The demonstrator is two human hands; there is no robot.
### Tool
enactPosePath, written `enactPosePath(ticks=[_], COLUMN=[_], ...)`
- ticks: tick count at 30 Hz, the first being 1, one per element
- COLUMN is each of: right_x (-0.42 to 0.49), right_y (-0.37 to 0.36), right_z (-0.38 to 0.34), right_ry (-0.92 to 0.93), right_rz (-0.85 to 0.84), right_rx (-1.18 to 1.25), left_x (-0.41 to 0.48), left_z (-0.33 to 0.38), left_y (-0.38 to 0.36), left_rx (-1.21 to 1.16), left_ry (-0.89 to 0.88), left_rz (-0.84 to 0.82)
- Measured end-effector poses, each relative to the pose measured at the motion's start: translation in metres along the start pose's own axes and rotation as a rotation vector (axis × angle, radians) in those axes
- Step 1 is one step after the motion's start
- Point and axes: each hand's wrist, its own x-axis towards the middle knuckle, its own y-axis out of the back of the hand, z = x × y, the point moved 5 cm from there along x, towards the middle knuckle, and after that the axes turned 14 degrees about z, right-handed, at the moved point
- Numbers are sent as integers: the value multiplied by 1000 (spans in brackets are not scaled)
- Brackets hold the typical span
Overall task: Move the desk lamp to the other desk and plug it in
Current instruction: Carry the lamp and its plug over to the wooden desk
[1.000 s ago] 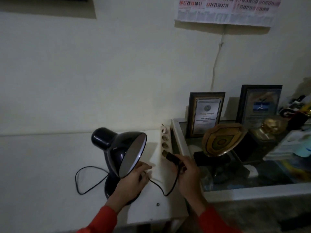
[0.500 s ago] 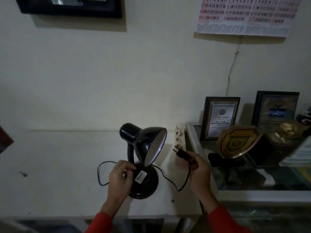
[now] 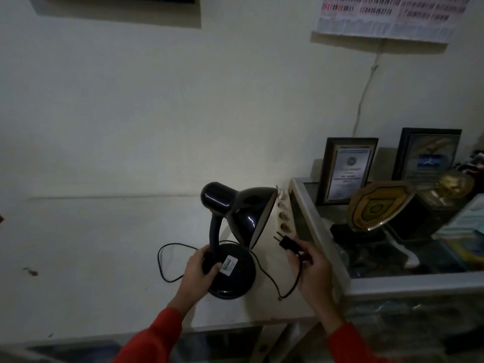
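Observation:
A black desk lamp [image 3: 237,216] stands on the white desk [image 3: 91,258], its shade turned to the right. My left hand [image 3: 199,268] grips the lamp's round base and the foot of its neck. My right hand [image 3: 311,268] holds the lamp's black plug [image 3: 286,242], its two prongs pointing up-left, clear of the sockets. The thin black cord [image 3: 167,263] loops behind the base and hangs below the plug. A white power strip [image 3: 284,216] lies along the desk's right edge, just beyond the plug.
A glass-topped desk [image 3: 319,231] adjoins on the right with two framed certificates [image 3: 347,170], a shield plaque [image 3: 379,205] and a gold bust. A white cable runs up the wall to a calendar [image 3: 387,17]. A dark frame hangs top left.
The plug has been pulled out of the power strip and drawn back from it. My left hand has shifted from the shade down to the lamp's base. The camera has moved back.

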Motion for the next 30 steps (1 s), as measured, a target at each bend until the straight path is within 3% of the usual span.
enactPosePath(ticks=[7, 11, 18, 23, 30], right_x=[-8, -9, -11, -14, -18], right_y=[11, 16, 17, 15, 15], right_z=[6, 8, 17, 21, 23], right_ry=[-51, -64, -109, -91, -76], right_rz=[-25, -18, -39, -58, -87], right_rx=[-81, -84, -83, -100, -135], left_x=[0, 3, 10, 16, 22], left_z=[-9, -8, 4, 9, 9], left_y=[-13, -16, -18, -14, -20], left_rx=[250, 169, -193, -289, -299], left_ry=[-134, -132, -106, -205, -215], left_rz=[195, 226, 101, 69, 129])
